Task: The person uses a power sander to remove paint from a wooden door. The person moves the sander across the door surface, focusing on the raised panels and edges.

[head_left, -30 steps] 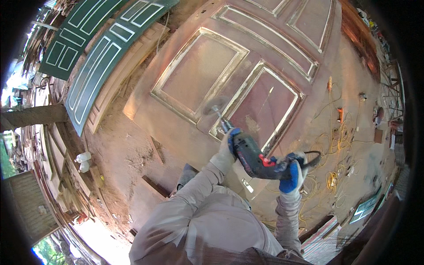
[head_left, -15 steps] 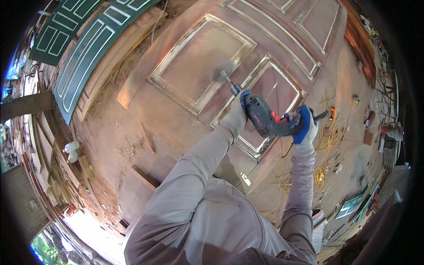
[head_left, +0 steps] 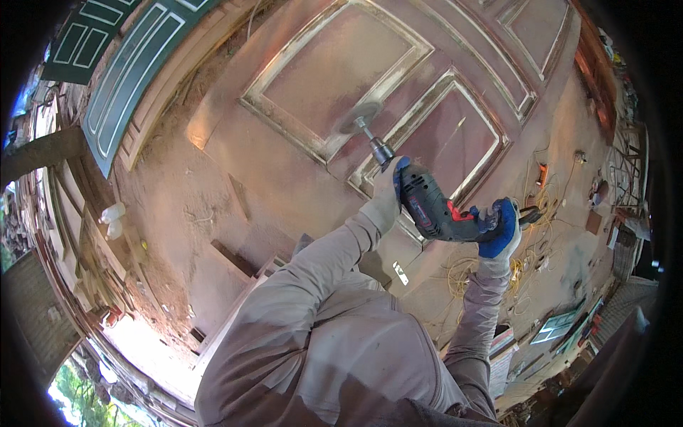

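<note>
Both my hands, in white gloves with blue palms, hold a dark power drill (head_left: pixel 425 203) with red accents. My left hand (head_left: pixel 389 188) is wrapped round the front of its body, behind the chuck. The rear handle is in my right hand (head_left: pixel 504 231), its fingers closed near the red trigger. A round grey disc attachment (head_left: pixel 361 117), blurred at its rim, sits on the shaft in the chuck. It is over the moulding along one panel of a large brown wooden door (head_left: pixel 334 78). Pale, worn moulding frames the panels; whether the disc touches it I cannot tell.
Green doors with white trim (head_left: pixel 139 78) lie at the upper left. Yellow cord (head_left: pixel 523 267) is tangled on the ground to the right. White plastic jugs (head_left: pixel 112 217) and timber stand at the left. A small white-and-black piece (head_left: pixel 400 273) lies near my body.
The drill and its disc have shifted along the panel's moulding toward its near corner. My hands keep the same hold. The whole view has shifted, with the door appearing higher.
</note>
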Motion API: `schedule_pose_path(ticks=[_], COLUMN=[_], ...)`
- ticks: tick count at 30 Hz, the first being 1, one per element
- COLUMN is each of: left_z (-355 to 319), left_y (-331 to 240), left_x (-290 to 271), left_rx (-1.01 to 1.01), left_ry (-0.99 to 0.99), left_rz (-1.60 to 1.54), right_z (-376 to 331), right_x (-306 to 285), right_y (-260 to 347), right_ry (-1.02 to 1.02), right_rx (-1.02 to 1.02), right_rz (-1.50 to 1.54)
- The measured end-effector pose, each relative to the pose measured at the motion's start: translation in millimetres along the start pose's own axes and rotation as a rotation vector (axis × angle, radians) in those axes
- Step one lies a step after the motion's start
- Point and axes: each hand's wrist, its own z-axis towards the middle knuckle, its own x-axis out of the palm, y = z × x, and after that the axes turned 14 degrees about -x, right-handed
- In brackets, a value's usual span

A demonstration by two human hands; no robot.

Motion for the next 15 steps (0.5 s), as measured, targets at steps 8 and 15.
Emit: schedule_pose_path(ticks=[8,15], left_z=[-58,-26], left_y=[12,20], left_x=[-42,-29], left_rx=[0.052,0.164], left_ry=[-0.214,-0.124], left_rz=[-0.117,-0.078], right_z=[-30,0], right_x=[-10,-21], right_y=[-18,-27], right_ry=[0.1,0.211], right_rx=[0.147,0.034], right_rz=[0.105,0.171])
